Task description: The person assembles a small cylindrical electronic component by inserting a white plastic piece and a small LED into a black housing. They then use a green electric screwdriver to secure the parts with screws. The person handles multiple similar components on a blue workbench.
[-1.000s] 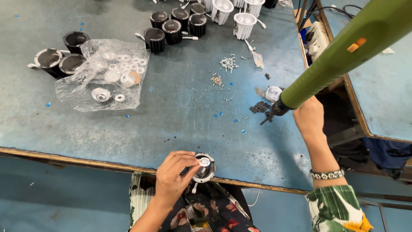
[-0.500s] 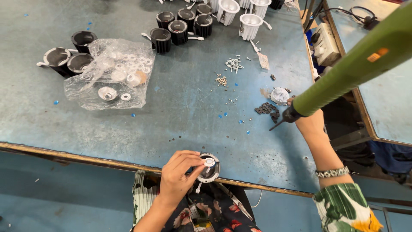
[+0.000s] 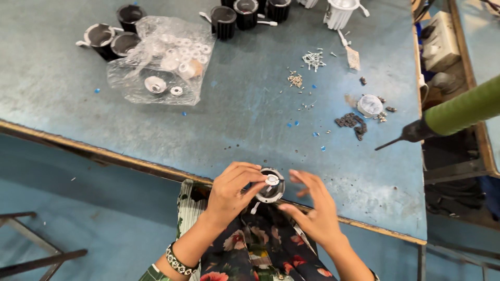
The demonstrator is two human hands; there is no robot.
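Head view: at the lower centre of the frame, over the near table (image 3: 156,122) edge, the left hand (image 3: 232,193) grips a small round black lamp housing (image 3: 270,186), fingers curled around its left side and a fingertip on its white centre disc. The right hand (image 3: 312,208) is released, fingers spread just right of the housing, holding nothing. A green power screwdriver (image 3: 448,117) hangs unheld at right of the frame.

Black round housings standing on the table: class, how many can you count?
6: three at the far left beside the plastic bag, at and; three along the far edge, at and. More may lie beyond the frame.
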